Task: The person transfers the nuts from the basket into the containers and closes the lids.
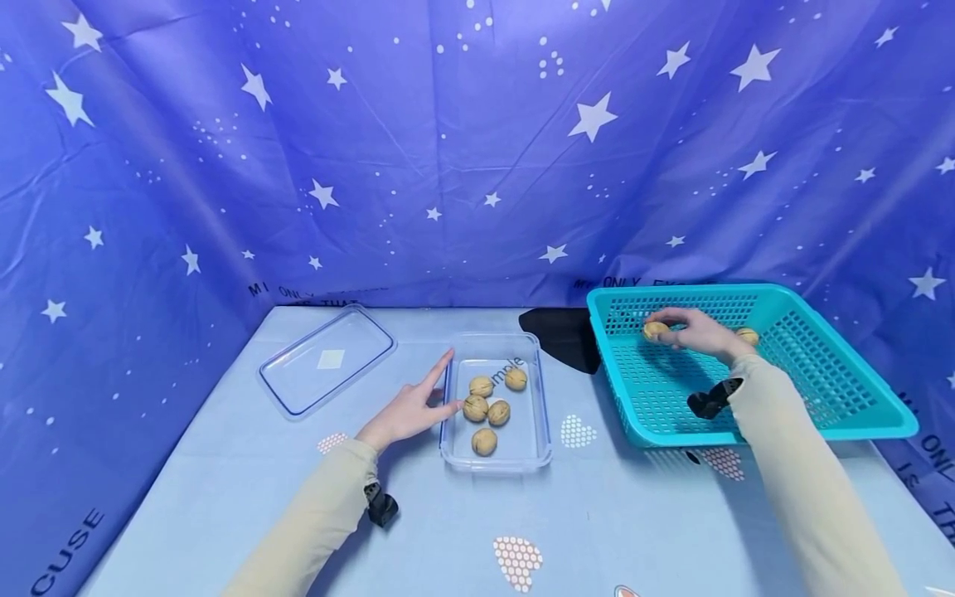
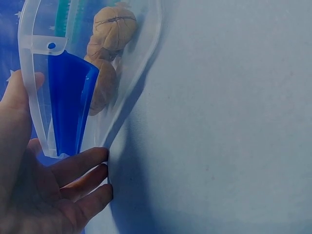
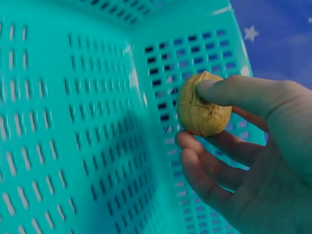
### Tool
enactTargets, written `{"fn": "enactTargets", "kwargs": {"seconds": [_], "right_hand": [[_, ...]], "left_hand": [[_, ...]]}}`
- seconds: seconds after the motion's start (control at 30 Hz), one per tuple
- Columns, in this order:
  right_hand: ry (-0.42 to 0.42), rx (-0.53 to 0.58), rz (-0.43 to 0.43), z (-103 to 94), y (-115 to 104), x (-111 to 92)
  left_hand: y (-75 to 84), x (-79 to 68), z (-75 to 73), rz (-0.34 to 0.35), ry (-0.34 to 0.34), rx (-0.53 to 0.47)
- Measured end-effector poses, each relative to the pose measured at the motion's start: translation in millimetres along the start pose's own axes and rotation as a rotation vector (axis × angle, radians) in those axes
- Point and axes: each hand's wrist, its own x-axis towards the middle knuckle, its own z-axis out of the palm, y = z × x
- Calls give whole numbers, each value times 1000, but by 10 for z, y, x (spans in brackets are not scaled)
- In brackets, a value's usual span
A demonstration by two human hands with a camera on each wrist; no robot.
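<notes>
Starry backdrop point(image 1: 448, 149); left grip point(image 1: 409, 412) relaxed, touching box point(image 1: 525, 427); right grip point(image 1: 697, 333) pinching 1 walnut point(image 3: 202, 114); lid point(image 1: 354, 352) only in head view.

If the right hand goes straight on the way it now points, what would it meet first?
Probably the left side of the basket, as the head view shows it. The right hand holds a walnut, which may touch first. Height is hard to judge, so it might pass above.
</notes>
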Motion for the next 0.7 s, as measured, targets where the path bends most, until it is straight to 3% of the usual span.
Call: {"fn": "enactTargets", "kwargs": {"seconds": [0.7], "right_hand": [[50,7,-185,197,-654,-86]], "left_hand": [[31,-11,-1,-4,-1,-1]]}}
